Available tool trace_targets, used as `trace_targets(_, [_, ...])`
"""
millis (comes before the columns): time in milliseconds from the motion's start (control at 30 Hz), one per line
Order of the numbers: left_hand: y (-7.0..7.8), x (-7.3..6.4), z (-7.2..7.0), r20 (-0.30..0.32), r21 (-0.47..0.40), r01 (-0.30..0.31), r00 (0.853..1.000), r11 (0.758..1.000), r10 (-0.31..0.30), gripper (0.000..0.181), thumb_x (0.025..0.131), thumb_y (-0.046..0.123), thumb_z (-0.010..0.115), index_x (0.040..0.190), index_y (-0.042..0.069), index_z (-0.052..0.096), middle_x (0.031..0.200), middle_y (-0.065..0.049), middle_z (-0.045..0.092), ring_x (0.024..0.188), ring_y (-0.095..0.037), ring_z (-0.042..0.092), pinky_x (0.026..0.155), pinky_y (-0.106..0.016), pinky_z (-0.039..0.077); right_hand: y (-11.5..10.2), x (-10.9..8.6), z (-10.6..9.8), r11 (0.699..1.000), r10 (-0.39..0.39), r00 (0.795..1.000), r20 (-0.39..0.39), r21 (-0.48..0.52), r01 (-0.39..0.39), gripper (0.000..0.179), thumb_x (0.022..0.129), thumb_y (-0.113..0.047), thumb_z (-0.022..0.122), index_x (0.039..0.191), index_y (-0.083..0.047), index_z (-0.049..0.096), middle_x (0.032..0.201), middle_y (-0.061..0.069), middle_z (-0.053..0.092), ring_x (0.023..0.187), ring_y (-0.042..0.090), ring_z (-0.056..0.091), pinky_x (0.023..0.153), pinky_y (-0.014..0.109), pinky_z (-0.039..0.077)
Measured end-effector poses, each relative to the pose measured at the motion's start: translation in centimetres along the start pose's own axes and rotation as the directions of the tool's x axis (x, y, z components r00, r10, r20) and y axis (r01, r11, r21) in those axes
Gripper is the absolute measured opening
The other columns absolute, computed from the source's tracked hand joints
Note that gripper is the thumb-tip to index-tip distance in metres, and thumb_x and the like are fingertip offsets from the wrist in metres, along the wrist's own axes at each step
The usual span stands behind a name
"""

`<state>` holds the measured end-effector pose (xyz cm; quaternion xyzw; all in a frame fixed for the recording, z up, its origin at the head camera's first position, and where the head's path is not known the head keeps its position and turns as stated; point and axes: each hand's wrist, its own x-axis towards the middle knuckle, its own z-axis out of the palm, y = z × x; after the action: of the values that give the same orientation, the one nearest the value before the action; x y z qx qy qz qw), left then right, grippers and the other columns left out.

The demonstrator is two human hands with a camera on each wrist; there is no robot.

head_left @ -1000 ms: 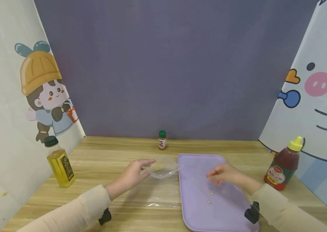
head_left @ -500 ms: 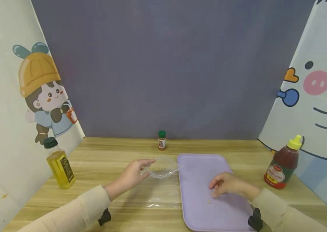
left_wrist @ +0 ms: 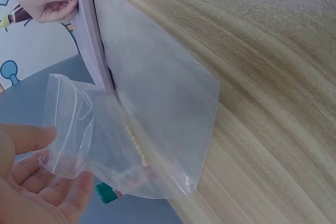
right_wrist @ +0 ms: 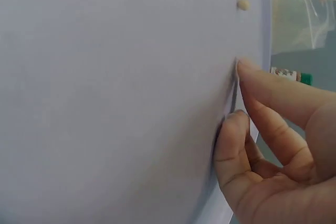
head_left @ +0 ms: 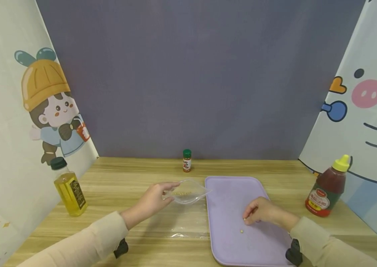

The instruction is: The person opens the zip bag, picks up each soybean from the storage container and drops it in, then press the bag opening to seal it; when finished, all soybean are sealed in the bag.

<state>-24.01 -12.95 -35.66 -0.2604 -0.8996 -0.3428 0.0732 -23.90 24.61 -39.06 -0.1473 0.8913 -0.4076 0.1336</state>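
Observation:
My left hand (head_left: pixel 155 198) holds the opening of a clear zip-top bag (head_left: pixel 192 198) between thumb and fingers; the mouth is spread. Inside lies a row of pale yellow soybeans (left_wrist: pixel 137 148). The lower part of the bag (left_wrist: pixel 163 93) stretches over the table. Above a lilac tray (head_left: pixel 228 189), my right hand (head_left: pixel 265 213) has thumb and forefinger together at the surface, pinching a small pale soybean (head_left: pixel 244 219) at the tips. One more soybean (head_left: pixel 241 231) lies on the tray beside the thumb, also visible in the right wrist view.
An oil bottle (head_left: pixel 69 193) with a dark cap stands at the left of the wooden table (head_left: pixel 125 168). A small green-capped spice jar (head_left: pixel 186 161) is at the back. A red sauce bottle (head_left: pixel 325 191) with a yellow cap stands right of the tray.
My right hand has come down and nearer across the tray, and its fingertips have closed on one of the two loose soybeans. The left hand and the bag have stayed put.

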Motion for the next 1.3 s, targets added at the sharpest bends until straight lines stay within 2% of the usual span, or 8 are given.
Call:
trace_targets(233, [-0.1,0.0,0.0,0.006,-0.005,-0.001,1.0,1.0,0.001,0.046,0.083,-0.002,0.069,0.128,0.004,0.06,0.128,-0.017,0.063,0.11,-0.033,0.064,0.09,-0.047,0.057,0.5,0.4,-0.6,0.997,0.05,0.998,-0.024,0.051,-0.049,0.016,0.079,-0.006,0.077,0.089,0.005,0.07,0.071,0.001,0.066,0.063,0.013,0.06,0.056,0.028,0.056])
trace_targets(500, [0.0,-0.1,-0.1,0.001,-0.008,0.0,1.0,1.0,0.0,0.046,0.083,-0.002,0.068,0.128,0.003,0.06,0.128,-0.017,0.063,0.11,-0.033,0.064,0.09,-0.046,0.057,-0.7,1.6,-1.3,0.986,-0.014,1.0,0.001,0.167,0.013,0.027,0.085,-0.005,0.069,0.101,0.015,0.064,0.08,0.003,0.069,0.066,0.013,0.063,0.059,0.026,0.056])
trace_targets(767, [0.3,-0.1,-0.2,0.003,-0.001,0.015,1.0,1.0,-0.015,0.046,0.085,0.001,0.068,0.13,0.006,0.06,0.129,-0.014,0.063,0.11,-0.031,0.064,0.092,-0.043,0.057,-3.8,3.1,-1.4,0.97,-0.065,0.997,-0.047,0.233,0.074,0.036,0.087,-0.012,0.07,0.111,0.014,0.062,0.098,0.016,0.071,0.081,0.019,0.067,0.074,0.034,0.06])
trace_targets(900, [0.4,-0.1,-0.3,0.005,-0.015,0.011,1.0,1.0,-0.011,0.047,0.085,0.001,0.069,0.131,0.006,0.059,0.131,-0.014,0.062,0.111,-0.03,0.063,0.093,-0.043,0.056,-5.5,4.0,-0.7,0.959,-0.075,0.994,-0.083,0.267,0.095,0.035,0.086,-0.014,0.072,0.111,0.009,0.064,0.099,0.014,0.071,0.085,0.021,0.068,0.08,0.041,0.06])
trace_targets(1133, [0.4,-0.1,-0.4,0.006,-0.041,-0.01,1.0,0.999,0.01,0.048,0.085,0.0,0.068,0.131,0.004,0.058,0.133,-0.015,0.06,0.112,-0.033,0.062,0.093,-0.048,0.055,-8.9,6.2,1.2,0.934,-0.132,0.986,-0.097,0.32,0.157,0.028,0.084,-0.006,0.071,0.106,0.011,0.064,0.084,0.002,0.071,0.075,0.013,0.066,0.075,0.036,0.062])
trace_targets(1300, [0.4,-0.1,-0.4,0.002,-0.036,-0.001,1.0,0.999,0.001,0.047,0.085,0.001,0.068,0.131,0.005,0.058,0.133,-0.014,0.06,0.111,-0.031,0.063,0.092,-0.046,0.056,-11.2,7.4,3.0,0.932,-0.138,0.984,-0.117,0.322,0.169,0.025,0.084,-0.002,0.07,0.104,0.012,0.065,0.083,0.008,0.071,0.069,0.011,0.064,0.068,0.032,0.061])
